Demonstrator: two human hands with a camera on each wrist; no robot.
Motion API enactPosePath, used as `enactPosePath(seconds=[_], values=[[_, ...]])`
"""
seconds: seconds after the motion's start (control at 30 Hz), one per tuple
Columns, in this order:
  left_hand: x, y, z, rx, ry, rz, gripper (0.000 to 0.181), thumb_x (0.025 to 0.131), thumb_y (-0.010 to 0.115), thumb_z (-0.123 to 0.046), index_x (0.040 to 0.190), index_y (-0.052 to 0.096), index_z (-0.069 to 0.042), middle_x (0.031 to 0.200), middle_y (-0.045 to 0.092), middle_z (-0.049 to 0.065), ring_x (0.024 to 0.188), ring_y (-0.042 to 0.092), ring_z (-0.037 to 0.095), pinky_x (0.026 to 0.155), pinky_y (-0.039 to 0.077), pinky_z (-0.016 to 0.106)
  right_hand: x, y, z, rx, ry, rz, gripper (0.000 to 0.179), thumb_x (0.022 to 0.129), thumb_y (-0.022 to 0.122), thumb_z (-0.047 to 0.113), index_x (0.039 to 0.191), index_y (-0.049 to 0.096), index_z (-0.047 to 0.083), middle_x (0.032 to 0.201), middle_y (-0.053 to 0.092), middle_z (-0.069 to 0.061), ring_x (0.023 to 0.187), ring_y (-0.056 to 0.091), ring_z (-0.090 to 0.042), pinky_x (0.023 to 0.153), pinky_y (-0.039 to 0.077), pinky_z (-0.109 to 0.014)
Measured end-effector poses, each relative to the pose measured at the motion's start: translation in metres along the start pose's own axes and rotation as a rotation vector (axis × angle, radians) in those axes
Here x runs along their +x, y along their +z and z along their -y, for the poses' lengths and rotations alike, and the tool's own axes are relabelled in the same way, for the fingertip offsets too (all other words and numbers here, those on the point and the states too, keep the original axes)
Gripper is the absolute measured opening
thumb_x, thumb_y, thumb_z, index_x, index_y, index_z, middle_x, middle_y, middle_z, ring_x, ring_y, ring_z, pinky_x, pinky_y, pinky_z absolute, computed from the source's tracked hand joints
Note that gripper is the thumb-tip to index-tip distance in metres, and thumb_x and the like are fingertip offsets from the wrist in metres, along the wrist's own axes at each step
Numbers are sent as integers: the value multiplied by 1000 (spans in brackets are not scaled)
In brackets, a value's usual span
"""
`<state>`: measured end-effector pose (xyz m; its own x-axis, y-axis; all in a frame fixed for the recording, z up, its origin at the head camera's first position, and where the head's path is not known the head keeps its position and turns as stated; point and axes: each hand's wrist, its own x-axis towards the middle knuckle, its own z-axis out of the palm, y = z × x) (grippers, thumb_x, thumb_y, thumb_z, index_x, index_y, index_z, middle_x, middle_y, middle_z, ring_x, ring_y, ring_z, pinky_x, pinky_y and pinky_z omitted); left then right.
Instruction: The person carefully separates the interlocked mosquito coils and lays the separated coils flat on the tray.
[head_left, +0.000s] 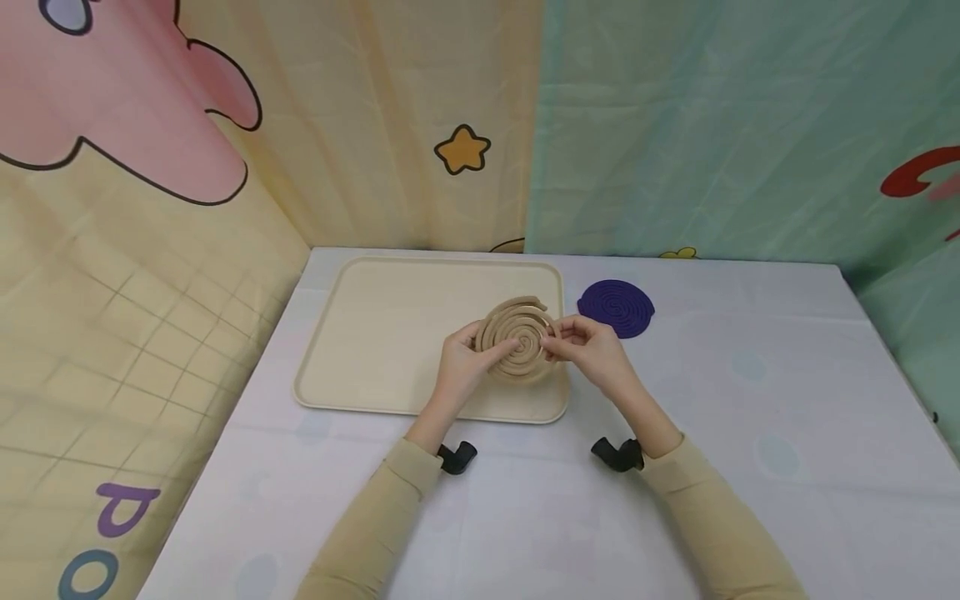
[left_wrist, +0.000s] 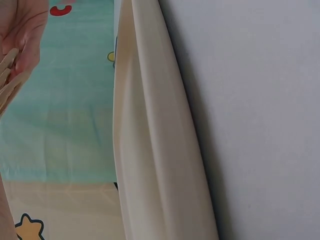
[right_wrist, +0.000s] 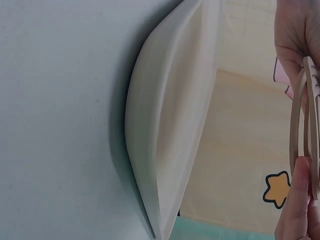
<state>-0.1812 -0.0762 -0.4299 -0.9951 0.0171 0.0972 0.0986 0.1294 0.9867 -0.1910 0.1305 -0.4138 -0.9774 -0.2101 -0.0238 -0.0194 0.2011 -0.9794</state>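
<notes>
A beige flat spiral coil [head_left: 517,315] is held up over the right part of a cream tray [head_left: 390,333]. My left hand [head_left: 462,360] grips its left side, thumb lying across the front near the centre. On the opposite side, my right hand [head_left: 596,350] pinches the rim between thumb and fingers. The right wrist view catches the coil [right_wrist: 312,130] edge-on, its outer strand standing a little apart from the rest. Only a sliver of the coil [left_wrist: 9,90] appears at the left edge of the left wrist view.
A purple spiral coil [head_left: 617,308] lies flat on the white-covered table [head_left: 750,375], just right of the tray. Printed curtains [head_left: 675,133] hang behind the table and at both sides. Each wrist bears a black strap mount [head_left: 617,455].
</notes>
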Motion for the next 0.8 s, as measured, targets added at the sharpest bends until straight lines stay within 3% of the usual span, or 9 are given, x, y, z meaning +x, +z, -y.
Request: enactPosePath(seconds=[0.13,0.27,0.53,0.67,0.8], values=[[-1,-3,0,67,-17,60,35,79,83,-23,109,74,-7,98,75,9,79,64,5,68,53,19,0,-4,0,-165,-11,21,27,87,76,15,107,68,-1,86,72,-8,73,66,-8,72,59,-34],[0,-5,0,164,1,138,32,79,84,-23,106,75,-7,92,75,8,71,59,6,61,49,19,0,-6,3,-268,-34,41,29,86,77,19,108,69,2,93,71,-12,78,64,-12,69,55,-25],[3,-8,-2,286,6,349,30,79,83,-28,102,76,-10,92,76,2,75,60,6,66,50,21,-1,-7,10,-415,-138,167,22,84,79,20,102,71,11,87,65,-3,75,54,-15,63,47,-24],[3,-8,-1,276,6,397,34,81,82,-28,109,74,-10,99,75,4,79,63,6,70,52,22,-1,-6,11,-426,-142,195,22,84,79,22,102,71,12,82,62,-1,68,48,-14,57,42,-24],[2,-8,1,192,-19,381,42,82,81,-22,121,67,-9,109,72,7,87,65,8,76,54,23,0,-5,11,-352,-81,113,21,85,78,21,101,69,10,80,60,-1,65,46,-13,55,40,-24]])
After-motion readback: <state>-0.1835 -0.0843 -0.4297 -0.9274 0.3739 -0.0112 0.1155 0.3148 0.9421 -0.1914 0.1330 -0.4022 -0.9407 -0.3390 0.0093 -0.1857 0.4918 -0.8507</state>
